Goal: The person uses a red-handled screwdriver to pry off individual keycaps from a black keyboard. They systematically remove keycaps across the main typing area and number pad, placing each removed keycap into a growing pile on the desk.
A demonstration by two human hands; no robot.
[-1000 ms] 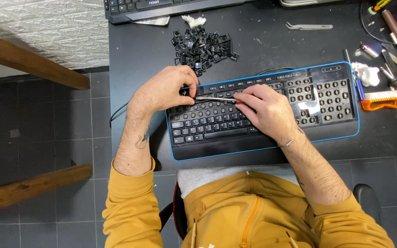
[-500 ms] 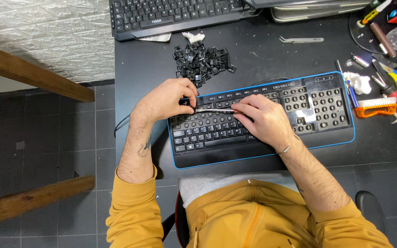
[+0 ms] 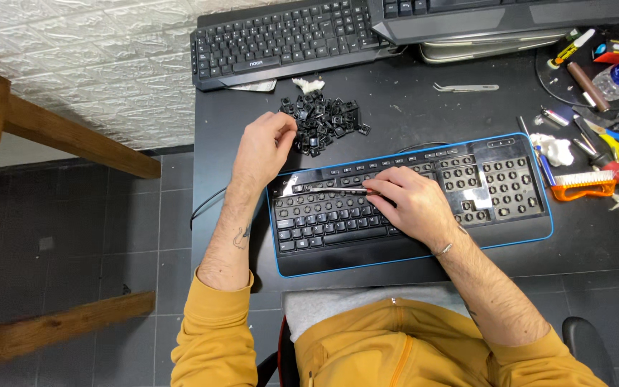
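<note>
The right hand (image 3: 413, 204) is pinching one thin metal tool (image 3: 331, 190), fingers together, over the blue-edged keyboard (image 3: 410, 201) lying near the desk's front edge. The left hand (image 3: 266, 147), fingertips closed together, is hovering beside one pile of loose black keycaps (image 3: 324, 122). Two more keyboards (image 3: 288, 39) are lying far back.

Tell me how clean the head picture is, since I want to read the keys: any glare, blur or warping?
Head view: even, soft light with faint shadows; a white glare patch on the blue-edged keyboard right of the right hand, a smaller one near the thin metal tool; left hand by the loose keycaps looks sharp; the wooden beam bows slightly at the frame edge.
</note>
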